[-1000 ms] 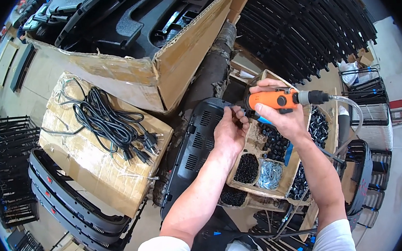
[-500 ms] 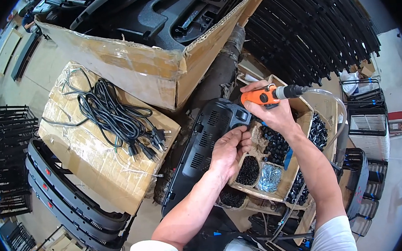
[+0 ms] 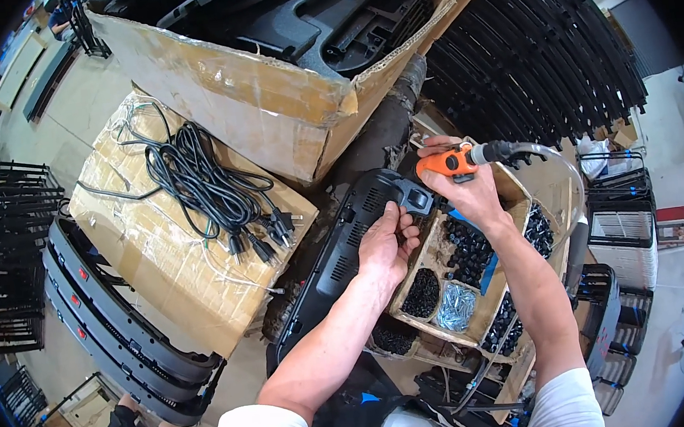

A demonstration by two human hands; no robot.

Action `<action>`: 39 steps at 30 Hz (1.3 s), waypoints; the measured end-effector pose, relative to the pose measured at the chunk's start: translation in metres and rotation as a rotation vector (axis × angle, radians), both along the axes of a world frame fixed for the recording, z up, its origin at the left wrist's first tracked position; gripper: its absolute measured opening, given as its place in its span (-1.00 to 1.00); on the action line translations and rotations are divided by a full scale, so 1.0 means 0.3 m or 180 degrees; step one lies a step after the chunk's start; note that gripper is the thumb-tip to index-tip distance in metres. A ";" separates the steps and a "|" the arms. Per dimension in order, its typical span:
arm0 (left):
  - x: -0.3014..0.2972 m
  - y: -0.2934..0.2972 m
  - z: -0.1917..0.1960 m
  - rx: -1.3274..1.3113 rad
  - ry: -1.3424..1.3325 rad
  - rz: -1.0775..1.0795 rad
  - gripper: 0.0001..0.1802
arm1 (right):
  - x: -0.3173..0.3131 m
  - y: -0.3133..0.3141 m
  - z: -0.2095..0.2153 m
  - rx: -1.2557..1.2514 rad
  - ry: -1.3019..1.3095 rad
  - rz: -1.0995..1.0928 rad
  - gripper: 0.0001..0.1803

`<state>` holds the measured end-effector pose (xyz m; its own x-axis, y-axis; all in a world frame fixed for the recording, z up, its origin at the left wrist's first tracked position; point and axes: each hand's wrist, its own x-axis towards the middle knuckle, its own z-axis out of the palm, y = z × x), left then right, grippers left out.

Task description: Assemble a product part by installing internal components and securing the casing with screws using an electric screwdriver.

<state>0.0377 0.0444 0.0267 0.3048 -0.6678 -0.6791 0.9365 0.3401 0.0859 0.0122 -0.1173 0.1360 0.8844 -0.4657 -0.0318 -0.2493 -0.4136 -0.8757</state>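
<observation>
A long black plastic housing (image 3: 346,250) with rows of vent slots lies slanted in front of me. At its upper right end is a raised piece with a squarish recess (image 3: 417,199). My left hand (image 3: 385,246) lies over the housing's right edge below that recess, fingers curled in and thumb pointing up; whatever they hold is hidden. My right hand (image 3: 470,190) is wrapped round an orange air screwdriver (image 3: 445,164), held level just beyond the recess. A clear hose (image 3: 552,153) runs from its right end. The tool's tip is hidden.
Right of the housing stands a wooden bin with compartments of silver screws (image 3: 456,307), black screws (image 3: 420,294) and black caps (image 3: 469,253). Coiled power cords (image 3: 207,176) lie on a cardboard box (image 3: 138,256) at left. A larger carton (image 3: 226,101) holds black mouldings. Another person's hand (image 3: 128,403) shows lower left.
My left hand has shifted up slightly, its thumb now pointing upward by the recess. The screwdriver stays in my right hand. The view has shifted a little, and another person's arms show more at lower left.
</observation>
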 end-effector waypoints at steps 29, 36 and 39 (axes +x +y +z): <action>0.007 0.106 0.035 -0.0525 0.0962 0.0829 -0.75 | 0.092 0.235 -0.009 0.0485 -0.0144 0.0083 -0.46; -0.202 0.288 0.062 -0.0347 0.0793 -0.0294 -0.76 | 0.121 0.246 -0.021 0.0156 -0.0059 0.0274 -0.61; -0.271 0.362 0.021 -0.0420 0.0634 -0.0645 -0.77 | 0.117 0.242 -0.014 -0.0014 -0.0080 0.0310 -0.61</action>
<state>-0.0437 0.1529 0.0331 0.0261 -0.7876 -0.6156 0.9803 0.1408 -0.1386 0.0473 -0.0447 0.1318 0.9260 -0.3776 -0.0071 -0.1856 -0.4387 -0.8792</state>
